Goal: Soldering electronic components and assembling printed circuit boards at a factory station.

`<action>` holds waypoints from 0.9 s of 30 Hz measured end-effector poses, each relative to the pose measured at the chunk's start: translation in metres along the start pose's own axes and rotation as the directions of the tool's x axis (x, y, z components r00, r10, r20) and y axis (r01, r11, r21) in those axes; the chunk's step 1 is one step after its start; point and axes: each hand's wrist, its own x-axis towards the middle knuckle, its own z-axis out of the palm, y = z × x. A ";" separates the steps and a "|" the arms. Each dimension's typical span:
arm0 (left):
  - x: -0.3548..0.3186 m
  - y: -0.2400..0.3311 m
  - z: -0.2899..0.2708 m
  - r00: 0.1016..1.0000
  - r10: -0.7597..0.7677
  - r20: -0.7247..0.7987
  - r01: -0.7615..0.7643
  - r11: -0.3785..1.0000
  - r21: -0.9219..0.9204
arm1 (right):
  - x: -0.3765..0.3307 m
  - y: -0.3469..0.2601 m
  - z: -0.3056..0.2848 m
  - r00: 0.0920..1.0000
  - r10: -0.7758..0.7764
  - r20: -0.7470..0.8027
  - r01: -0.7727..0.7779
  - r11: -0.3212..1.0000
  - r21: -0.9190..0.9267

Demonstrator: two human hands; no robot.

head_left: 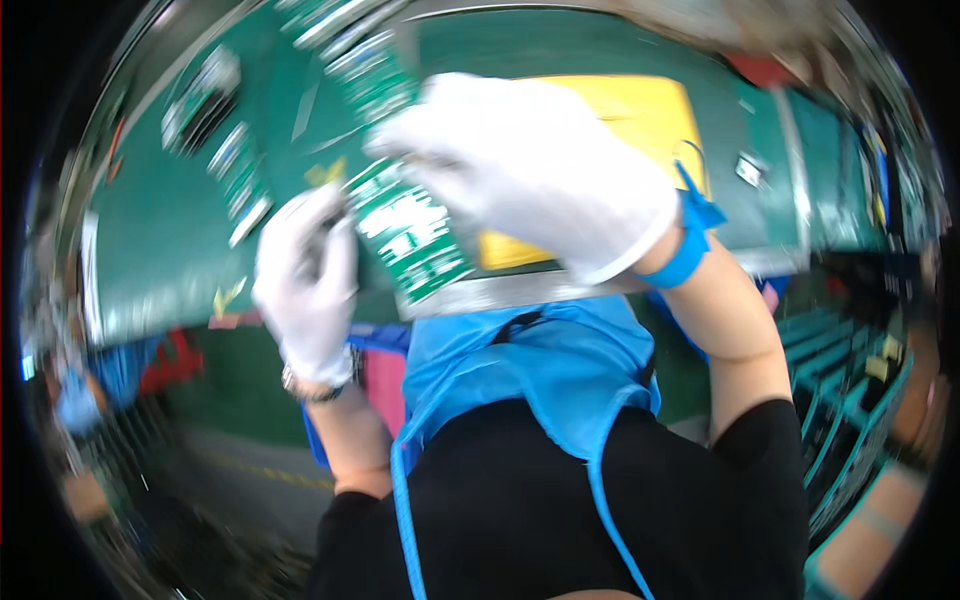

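Note:
A green circuit board panel (pixel 410 232) with rows of white and silver marks is tilted at the table's near edge, in front of my body. My left hand (pixel 308 265), in a white glove, has its fingers curled, with the tips at the board's left corner. Over the upper end of the board is my right hand (pixel 530 150), also white-gloved, its fingers closed on that edge. A blue band (pixel 690 240) circles my right wrist. Both hands are smeared by motion, and the right one hides part of the board. A small yellow piece (pixel 325 173) shows just beyond my left fingertips.
More green boards (pixel 368 75) lie beyond my hands, and others (pixel 238 180) to the left on the green table mat (pixel 150 235). A yellow sheet or tray (pixel 640 110) lies behind my right hand. A small white piece (pixel 748 170) is farther right. A turquoise rack (pixel 845 390) stands at lower right.

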 end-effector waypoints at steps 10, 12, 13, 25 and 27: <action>0.024 0.081 -0.008 0.996 0.075 0.044 -0.072 0.995 -0.067 | -0.150 0.013 -0.144 0.690 0.594 -0.414 -0.720 0.625 -0.302; 0.042 0.112 0.020 0.872 0.389 0.297 -0.400 0.916 -0.026 | -0.174 0.023 -0.139 0.538 0.750 -0.384 -0.842 0.495 -0.213; 0.048 0.127 0.031 0.804 0.392 0.446 -0.442 0.897 0.008 | -0.182 0.027 -0.132 0.593 0.705 -0.389 -0.804 0.500 -0.321; 0.070 0.183 0.235 0.576 0.457 0.678 -0.644 0.764 0.032 | -0.202 0.034 -0.120 0.580 0.675 -0.456 -0.799 0.579 -0.161; 0.070 0.179 0.240 0.596 0.449 0.665 -0.588 0.809 -0.019 | -0.202 0.029 -0.122 0.414 0.767 -0.490 -0.848 0.521 0.099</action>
